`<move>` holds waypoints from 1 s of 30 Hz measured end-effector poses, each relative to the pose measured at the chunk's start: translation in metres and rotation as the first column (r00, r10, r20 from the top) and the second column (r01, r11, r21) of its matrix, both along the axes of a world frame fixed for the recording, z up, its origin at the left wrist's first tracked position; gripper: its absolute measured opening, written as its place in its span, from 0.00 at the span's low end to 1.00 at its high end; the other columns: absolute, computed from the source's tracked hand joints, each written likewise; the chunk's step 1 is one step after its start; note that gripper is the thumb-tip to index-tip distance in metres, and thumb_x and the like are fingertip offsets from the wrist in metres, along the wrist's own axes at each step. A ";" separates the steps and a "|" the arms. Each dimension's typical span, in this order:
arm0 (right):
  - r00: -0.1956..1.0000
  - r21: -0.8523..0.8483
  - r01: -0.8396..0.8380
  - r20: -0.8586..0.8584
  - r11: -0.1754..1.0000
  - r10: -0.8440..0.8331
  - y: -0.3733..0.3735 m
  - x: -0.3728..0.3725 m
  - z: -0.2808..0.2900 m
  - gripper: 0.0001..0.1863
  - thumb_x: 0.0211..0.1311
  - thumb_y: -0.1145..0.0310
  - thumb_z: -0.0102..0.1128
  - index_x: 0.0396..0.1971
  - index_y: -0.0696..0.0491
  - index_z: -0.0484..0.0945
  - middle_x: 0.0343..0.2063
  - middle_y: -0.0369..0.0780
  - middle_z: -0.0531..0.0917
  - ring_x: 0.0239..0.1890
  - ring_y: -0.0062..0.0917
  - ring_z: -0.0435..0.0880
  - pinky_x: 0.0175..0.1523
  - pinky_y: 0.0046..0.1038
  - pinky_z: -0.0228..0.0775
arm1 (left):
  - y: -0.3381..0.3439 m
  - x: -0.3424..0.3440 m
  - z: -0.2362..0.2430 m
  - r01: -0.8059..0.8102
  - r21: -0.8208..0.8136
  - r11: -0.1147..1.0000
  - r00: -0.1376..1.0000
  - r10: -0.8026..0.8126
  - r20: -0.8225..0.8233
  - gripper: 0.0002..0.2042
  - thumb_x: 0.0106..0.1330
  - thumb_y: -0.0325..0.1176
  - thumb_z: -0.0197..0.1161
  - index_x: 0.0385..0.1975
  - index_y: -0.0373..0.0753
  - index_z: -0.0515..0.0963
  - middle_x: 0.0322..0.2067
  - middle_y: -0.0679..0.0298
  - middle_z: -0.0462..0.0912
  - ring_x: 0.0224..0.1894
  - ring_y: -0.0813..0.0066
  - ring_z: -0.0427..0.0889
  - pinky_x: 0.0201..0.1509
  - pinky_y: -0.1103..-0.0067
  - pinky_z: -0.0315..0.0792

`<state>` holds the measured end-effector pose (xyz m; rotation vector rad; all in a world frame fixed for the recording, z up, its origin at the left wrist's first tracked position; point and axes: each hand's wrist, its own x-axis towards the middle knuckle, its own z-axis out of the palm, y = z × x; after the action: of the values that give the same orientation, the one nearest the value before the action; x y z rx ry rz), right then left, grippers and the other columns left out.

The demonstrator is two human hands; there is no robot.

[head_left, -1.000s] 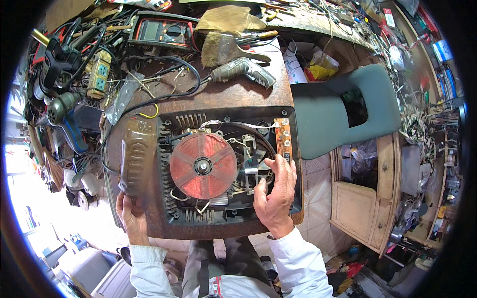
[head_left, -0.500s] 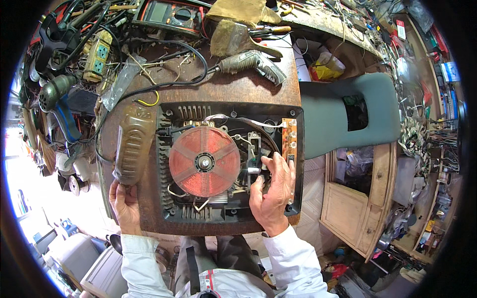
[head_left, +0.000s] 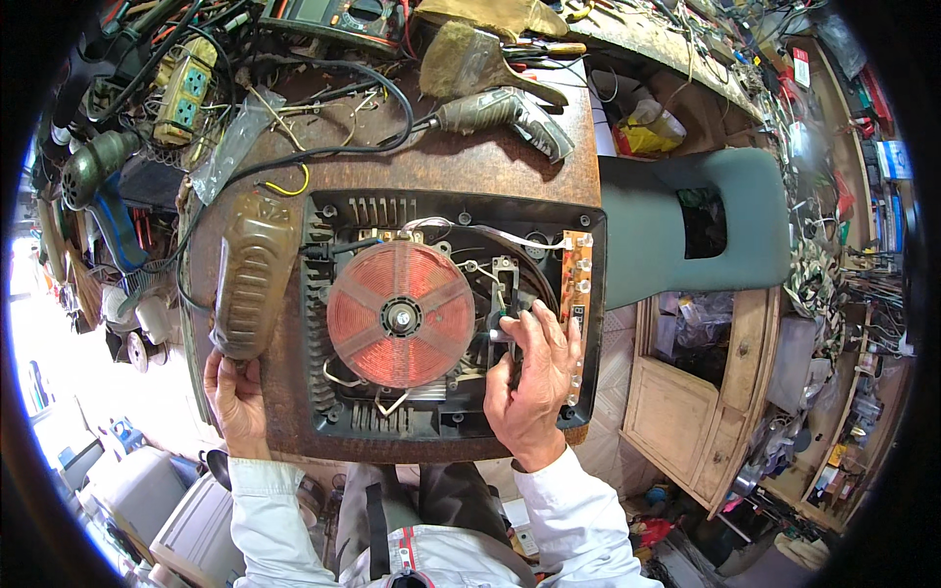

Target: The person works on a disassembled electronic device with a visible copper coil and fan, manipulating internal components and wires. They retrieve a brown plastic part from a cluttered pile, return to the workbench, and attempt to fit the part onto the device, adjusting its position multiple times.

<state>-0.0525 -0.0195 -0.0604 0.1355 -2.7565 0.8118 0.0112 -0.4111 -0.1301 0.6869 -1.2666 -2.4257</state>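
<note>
An opened induction cooker [head_left: 461, 423], a black shell with a round copper coil [head_left: 377, 338] in it, lies on the brown table. My right hand [head_left: 534, 387] reaches into its right side, beside the coil and over the round fan housing. Thumb and fingers are bent together around a small part with a whitish end [head_left: 498, 335]; what it is, I cannot make out. My left hand [head_left: 235, 402] grips the neck end of a brown-tinted, ribbed plastic bottle [head_left: 253, 279], which lies left of the cooker. The fingertips partly cover that end.
An orange circuit strip [head_left: 578, 265] lines the shell's right side. Beyond the cooker are a soldering gun [head_left: 480, 113], a brush [head_left: 470, 64], a black cable [head_left: 407, 118] and a multimeter [head_left: 338, 20]. A grey-green chair [head_left: 647, 225] stands against the table's right edge.
The view has shifted slightly. My right index finger has come down toward the whitish end and covers more of it. My left hand stays at the bottle's neck end.
</note>
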 end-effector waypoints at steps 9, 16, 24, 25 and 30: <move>0.997 -0.058 0.070 -0.026 0.996 -0.072 0.001 0.001 0.000 0.32 0.50 0.82 0.58 0.61 0.66 0.71 0.47 0.44 0.89 0.69 0.44 0.74 0.77 0.56 0.47 | 0.000 0.000 0.001 0.014 0.006 1.000 1.000 -0.014 -0.016 0.13 0.70 0.27 0.69 0.53 0.36 0.80 0.49 0.58 0.87 0.50 0.64 0.88 0.54 0.69 0.88; 0.999 -0.020 0.054 0.002 0.998 -0.054 0.001 -0.001 -0.002 0.32 0.51 0.82 0.58 0.61 0.66 0.71 0.46 0.43 0.89 0.68 0.45 0.74 0.77 0.56 0.46 | -0.002 0.001 -0.001 -0.001 0.013 1.000 1.000 0.001 -0.004 0.14 0.71 0.27 0.68 0.54 0.35 0.80 0.49 0.57 0.87 0.50 0.64 0.88 0.54 0.68 0.88; 0.998 -0.054 0.050 -0.037 0.997 -0.052 0.004 -0.001 -0.001 0.32 0.49 0.83 0.59 0.61 0.65 0.71 0.47 0.44 0.88 0.67 0.44 0.75 0.76 0.57 0.49 | -0.005 0.003 -0.005 -0.028 0.002 1.000 1.000 0.028 -0.015 0.14 0.71 0.26 0.67 0.54 0.34 0.79 0.50 0.57 0.87 0.51 0.64 0.88 0.54 0.69 0.88; 0.998 -0.036 0.047 -0.030 0.998 -0.048 0.004 -0.001 -0.001 0.32 0.49 0.83 0.59 0.61 0.65 0.71 0.47 0.44 0.88 0.67 0.44 0.75 0.76 0.57 0.49 | -0.005 0.003 -0.005 -0.012 0.003 1.000 1.000 0.012 -0.015 0.14 0.71 0.26 0.67 0.54 0.35 0.79 0.50 0.57 0.87 0.51 0.64 0.88 0.54 0.69 0.88; 0.999 -0.029 0.035 -0.016 0.999 -0.035 0.003 -0.002 -0.002 0.32 0.50 0.82 0.58 0.60 0.65 0.72 0.46 0.44 0.89 0.68 0.45 0.74 0.76 0.57 0.47 | -0.003 0.002 -0.003 -0.015 -0.001 1.000 1.000 0.015 0.000 0.13 0.72 0.26 0.67 0.54 0.35 0.79 0.50 0.57 0.87 0.50 0.64 0.88 0.53 0.69 0.88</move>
<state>-0.0545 -0.0162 -0.0621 0.0879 -2.7227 0.8373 0.0128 -0.4140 -0.1332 0.6941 -1.2582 -2.4131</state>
